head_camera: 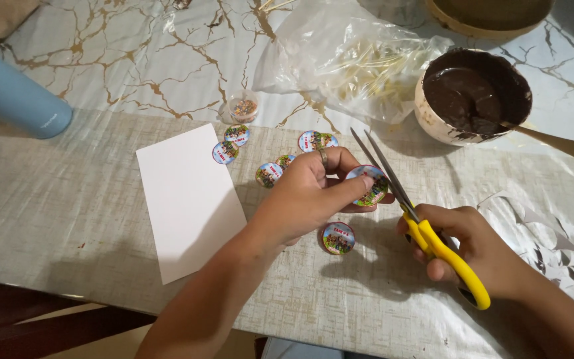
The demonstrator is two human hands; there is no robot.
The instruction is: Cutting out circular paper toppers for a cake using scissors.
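Scissors (393, 186) blades point up-left, seemingly at round sticker (369, 185).

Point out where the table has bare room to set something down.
Free: the mat left of the white card, below the blue bottle. Crowded: round stickers by the left hand, right hand, scissors; paper scraps right.

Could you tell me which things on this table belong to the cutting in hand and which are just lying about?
In use:
left hand
round printed sticker
right hand
yellow-handled scissors
cut stickers
paper offcuts

Lying about:
white card
bowl of chocolate
blue bottle
plastic bag
sprinkles cup
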